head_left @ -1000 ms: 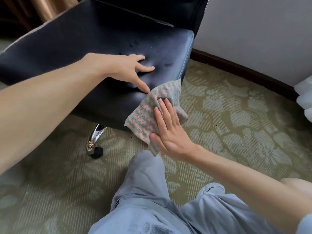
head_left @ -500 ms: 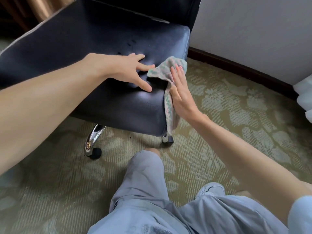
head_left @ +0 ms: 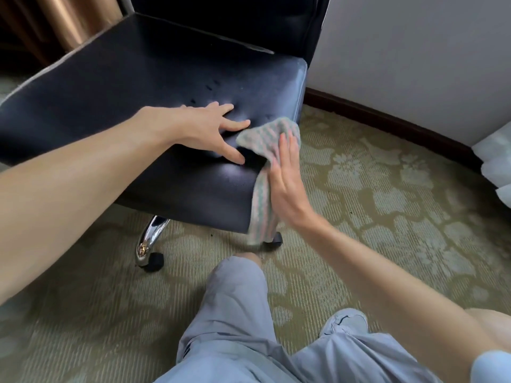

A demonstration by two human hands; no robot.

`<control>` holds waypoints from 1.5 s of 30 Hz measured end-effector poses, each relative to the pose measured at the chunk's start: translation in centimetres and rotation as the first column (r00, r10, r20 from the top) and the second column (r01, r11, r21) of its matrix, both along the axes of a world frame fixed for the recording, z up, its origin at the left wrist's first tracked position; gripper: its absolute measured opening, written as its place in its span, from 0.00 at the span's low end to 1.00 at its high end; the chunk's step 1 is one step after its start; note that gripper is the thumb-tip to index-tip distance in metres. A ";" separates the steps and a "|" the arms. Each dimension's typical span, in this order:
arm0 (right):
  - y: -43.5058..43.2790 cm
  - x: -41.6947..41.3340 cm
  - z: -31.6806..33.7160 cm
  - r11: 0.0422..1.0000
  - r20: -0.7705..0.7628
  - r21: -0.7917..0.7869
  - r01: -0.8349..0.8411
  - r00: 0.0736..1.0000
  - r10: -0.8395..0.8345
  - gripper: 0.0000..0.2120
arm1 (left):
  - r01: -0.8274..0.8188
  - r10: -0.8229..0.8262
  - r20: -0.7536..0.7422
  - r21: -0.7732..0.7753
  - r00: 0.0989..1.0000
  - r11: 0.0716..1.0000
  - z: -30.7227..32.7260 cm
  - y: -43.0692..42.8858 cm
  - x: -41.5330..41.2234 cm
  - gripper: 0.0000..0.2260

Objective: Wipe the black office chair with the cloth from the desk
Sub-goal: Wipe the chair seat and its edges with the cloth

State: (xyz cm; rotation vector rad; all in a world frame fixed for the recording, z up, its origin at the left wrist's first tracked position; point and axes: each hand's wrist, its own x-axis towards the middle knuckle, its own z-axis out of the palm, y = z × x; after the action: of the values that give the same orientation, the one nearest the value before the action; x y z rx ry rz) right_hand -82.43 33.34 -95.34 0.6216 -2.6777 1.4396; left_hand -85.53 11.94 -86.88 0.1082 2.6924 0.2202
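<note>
The black office chair [head_left: 138, 87] stands on patterned carpet [head_left: 387, 217]. Its right side is near a white wall [head_left: 414, 51] with a dark baseboard [head_left: 387, 117], and a strip of bare carpet lies between them. 2 casters show under the seat: the left caster [head_left: 153, 261] at the end of a chrome leg [head_left: 150, 236], and the right caster [head_left: 276, 239] just behind the hanging cloth [head_left: 262, 205]. A grey trouser leg [head_left: 235, 299] and a shoe [head_left: 345, 322] are in front of the seat's near edge.

The left hand [head_left: 199, 131] lies flat on the cushion, fingers spread and straight. The right hand [head_left: 287, 183], fingers straight and together, presses the cloth against the seat's front right corner — it drapes over the top edge and hangs down the side. The hands are close; whether the left fingers touch the cloth I cannot tell.
</note>
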 end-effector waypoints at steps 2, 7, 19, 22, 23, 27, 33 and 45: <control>0.1 -1.7 0.8 0.999 0.095 -0.038 0.016 0.995 -0.012 0.26 | -0.018 0.018 0.009 0.026 1.000 0.999 0.2 0.1 0.0 0.45; -0.1 3.1 0.0 0.998 0.023 -0.001 0.070 0.997 -0.070 0.30 | -0.039 0.038 0.045 0.029 0.998 0.999 0.9 0.1 -0.1 0.47; -2.2 -3.5 2.8 0.993 0.136 0.046 0.107 0.984 -0.113 0.27 | 0.026 -0.027 0.053 0.011 0.998 1.000 2.0 -1.0 0.6 0.42; -2.2 -2.5 2.4 0.993 0.116 -0.016 0.113 0.987 -0.110 0.28 | 0.010 -0.009 -0.042 0.031 0.999 0.999 2.7 -0.6 -1.1 0.38; -2.3 -1.4 2.0 0.991 0.122 -0.063 0.120 0.986 -0.111 0.28 | 0.024 -0.021 -0.099 0.023 0.995 0.999 2.6 -0.3 -2.1 0.35; -2.4 1.7 1.0 0.976 0.199 -0.174 0.134 0.975 -0.098 0.31 | 0.042 -0.048 -0.223 -0.033 0.974 0.999 1.7 2.1 -7.2 0.27; -2.1 -2.0 2.2 0.953 0.345 -0.249 0.171 0.935 -0.078 0.27 | 0.041 -0.032 -0.197 0.043 0.980 0.998 1.0 3.5 -12.1 0.28; -2.3 -6.7 1.8 0.897 0.400 -0.361 0.255 0.911 -0.098 0.26 | 0.028 -0.015 -0.194 0.063 0.981 0.998 -0.2 4.1 -16.2 0.22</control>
State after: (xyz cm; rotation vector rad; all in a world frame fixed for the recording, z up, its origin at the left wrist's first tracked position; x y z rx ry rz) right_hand -89.11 31.03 -93.50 0.0649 -2.4525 2.1506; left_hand -101.72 16.05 -87.11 0.1877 2.8767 0.3062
